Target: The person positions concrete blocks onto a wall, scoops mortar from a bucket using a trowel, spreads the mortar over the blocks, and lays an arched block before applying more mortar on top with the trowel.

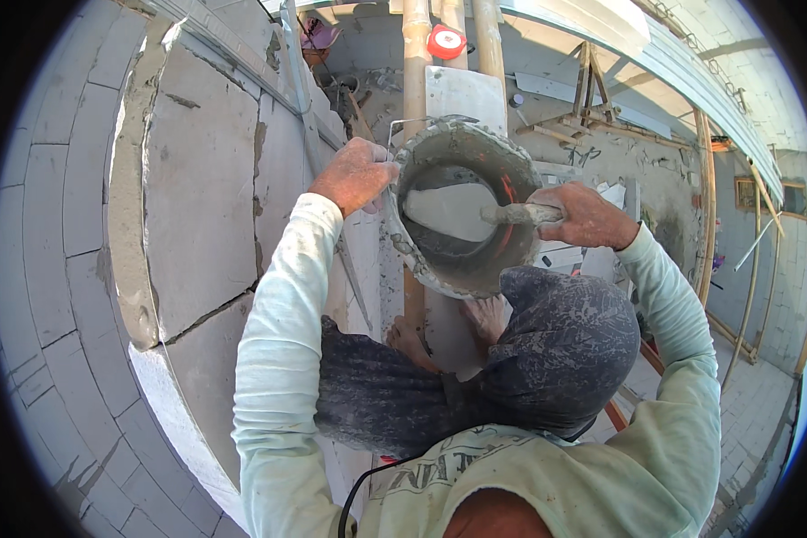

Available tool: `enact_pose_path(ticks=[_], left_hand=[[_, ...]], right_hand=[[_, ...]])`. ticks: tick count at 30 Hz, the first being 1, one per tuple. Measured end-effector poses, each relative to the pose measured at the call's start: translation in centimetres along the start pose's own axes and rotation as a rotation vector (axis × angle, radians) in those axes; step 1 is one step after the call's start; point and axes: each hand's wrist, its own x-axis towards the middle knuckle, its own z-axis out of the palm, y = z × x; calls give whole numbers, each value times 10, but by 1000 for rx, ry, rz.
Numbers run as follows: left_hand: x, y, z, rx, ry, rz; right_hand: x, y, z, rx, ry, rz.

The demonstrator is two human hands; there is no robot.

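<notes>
A mortar-crusted round bucket (406,240) sits high in the middle of the view, with grey mortar inside its base and on its walls. My left hand (360,175) is closed on its left rim, beside the upright wire handle. My right hand (585,215) grips the handle of a trowel (520,213) over the bucket's right rim. The trowel's pale, mortar-coated blade lies down inside the bucket. Below it, my bare feet (480,318) show among dusty dark clothing on my bent legs.
At left stands a block wall (197,179) with mortar along its edge and a long metal straightedge (307,134) beside it. Bamboo poles (415,36) run beyond the bucket, carrying a white board (466,94) and a red tape measure (446,42). Wooden framing (583,90) is at right.
</notes>
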Motion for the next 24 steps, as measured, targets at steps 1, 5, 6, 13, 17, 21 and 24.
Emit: enact_pose_path(ticks=[1,5,6,13,17,21,24], left_hand=[[0,-3,-4,16,-9,-6],[11,-11,5,70,-48,30],[8,-8,6,57,-80,9],[4,-14,0,225,-78,103],[11,-19,6,484,1,298],[20,-18,8,442,-50,141],[8,-10,6,404,28,62]], right_hand=[[0,-4,-5,60,38,-31],[-20,-11,-27,-20,49,21],[-24,-9,-32,-15,48,55],[-11,-18,-109,-161,121,-31],[23,-65,-182,2,161,96],[74,-140,-238,-2,239,-94],[122,-178,-262,-143,358,-234]])
